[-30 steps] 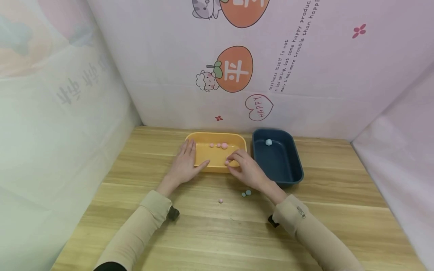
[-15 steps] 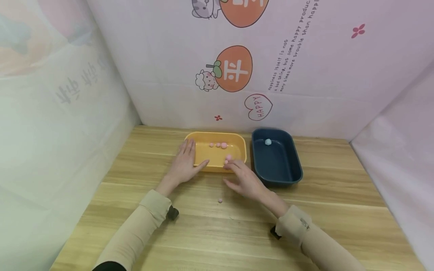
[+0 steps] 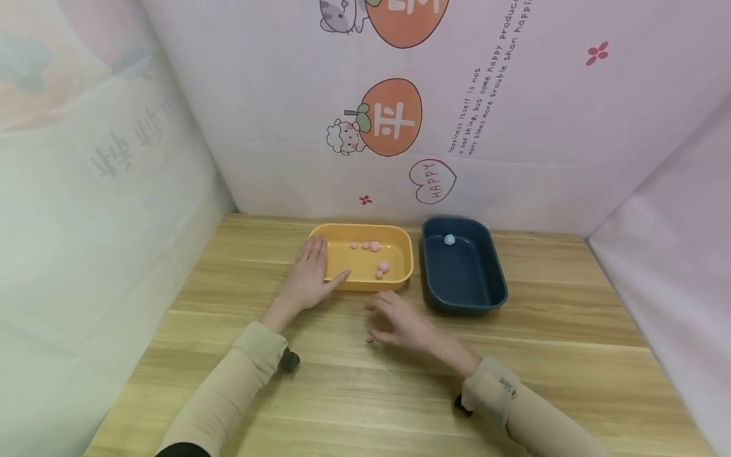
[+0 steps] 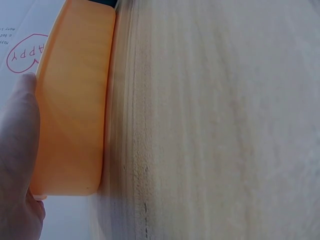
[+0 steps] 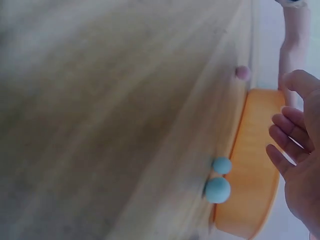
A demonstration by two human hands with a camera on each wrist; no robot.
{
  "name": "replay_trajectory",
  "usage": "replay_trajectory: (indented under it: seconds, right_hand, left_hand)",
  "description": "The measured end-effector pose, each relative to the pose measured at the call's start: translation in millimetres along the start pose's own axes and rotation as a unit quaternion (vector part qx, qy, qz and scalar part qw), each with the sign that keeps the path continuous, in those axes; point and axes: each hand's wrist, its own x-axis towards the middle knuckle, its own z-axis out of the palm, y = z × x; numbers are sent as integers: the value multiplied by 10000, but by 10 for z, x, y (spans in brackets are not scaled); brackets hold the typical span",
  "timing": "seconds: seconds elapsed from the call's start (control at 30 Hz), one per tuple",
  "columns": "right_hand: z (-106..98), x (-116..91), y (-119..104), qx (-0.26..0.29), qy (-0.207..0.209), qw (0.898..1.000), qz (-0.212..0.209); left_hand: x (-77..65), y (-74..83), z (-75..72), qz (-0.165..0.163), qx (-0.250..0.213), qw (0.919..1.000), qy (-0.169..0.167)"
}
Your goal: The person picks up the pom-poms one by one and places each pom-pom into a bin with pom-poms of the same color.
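My left hand (image 3: 307, 276) rests on the left end of a yellow tray (image 3: 407, 279), fingers straight over the rim and thumb along its front edge. Inside that tray lie several pink balls (image 3: 375, 246). My right hand (image 3: 402, 322) is over the table just in front of the tray, its fingers loosely bent with nothing between them. Near its thumb a small pink ball (image 5: 243, 73) sits on the wood. Two light-blue balls (image 5: 217, 190), one larger, lie side by side below the hand in the right wrist view; in the head view the hand hides them.
A dark blue tray (image 3: 499, 279) stands right of the yellow one, holding a light-blue ball (image 3: 449, 240). Both trays stand near the back of the wooden table (image 3: 571, 330), before a printed white cloth (image 3: 285, 127). Similar cloth hangs at both sides.
My right hand has let go of a pink ball inside the yellow tray and pulled back toward the front, over the table by the loose pink ball. The left hand has stayed in place.
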Motion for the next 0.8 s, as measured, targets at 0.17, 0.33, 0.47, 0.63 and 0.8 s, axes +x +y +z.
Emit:
replay_trajectory:
  seconds: [0.17, 0.33, 0.47, 0.63, 0.8]
  right_hand:
    - [297, -125, 252, 160, -284, 9995, 38]
    - [508, -196, 413, 75, -552, 9984, 96]
    - [467, -189, 351, 0, -559, 9984, 35]
    - [501, -185, 356, 113, -687, 9973, 226]
    - [413, -150, 236, -34, -868, 9958, 289]
  left_hand:
    - [11, 0, -3, 23, 10, 10000, -7]
    - [8, -2, -8, 18, 46, 10000, 5]
    - [3, -4, -9, 13, 65, 10000, -3]
    - [-5, 5, -14, 5, 5, 10000, -16]
    - [-3, 21, -20, -15, -14, 10000, -31]
